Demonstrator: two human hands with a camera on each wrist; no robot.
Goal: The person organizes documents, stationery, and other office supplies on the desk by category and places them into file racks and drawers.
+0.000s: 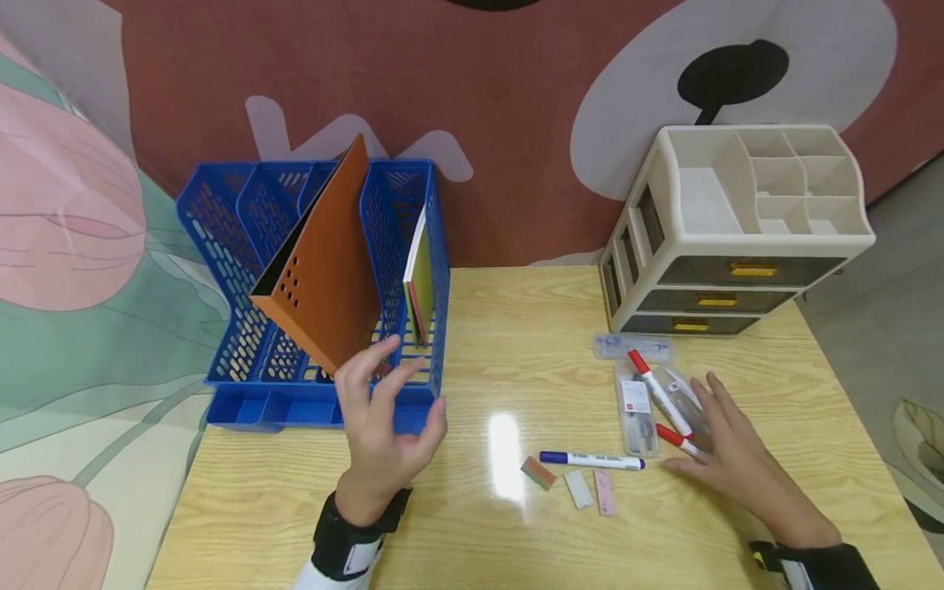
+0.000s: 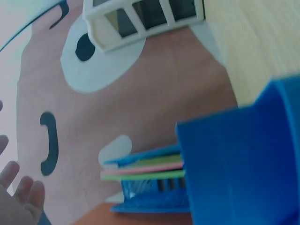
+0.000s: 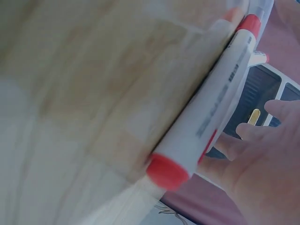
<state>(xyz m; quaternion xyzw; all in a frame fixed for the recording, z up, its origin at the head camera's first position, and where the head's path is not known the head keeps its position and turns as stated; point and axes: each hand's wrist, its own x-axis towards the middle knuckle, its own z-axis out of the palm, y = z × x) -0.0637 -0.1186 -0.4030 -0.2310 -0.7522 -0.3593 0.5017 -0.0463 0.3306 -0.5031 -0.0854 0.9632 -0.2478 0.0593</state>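
My left hand is raised over the front edge of a blue file rack, fingers loosely bent and nothing in them. An orange file box leans in the rack's middle, and thin notebooks stand in its right slot. On the right, my right hand hovers with spread fingers beside a red-capped marker; whether it touches the marker is unclear. Another red-capped marker lies across clear plastic cases. The right wrist view shows a red-capped marker close up, with the fingers behind it.
A white drawer unit with yellow handles stands at the back right. A blue marker lies mid-table near a brown-green eraser, a white eraser and a pink one. A patterned cloth hangs behind.
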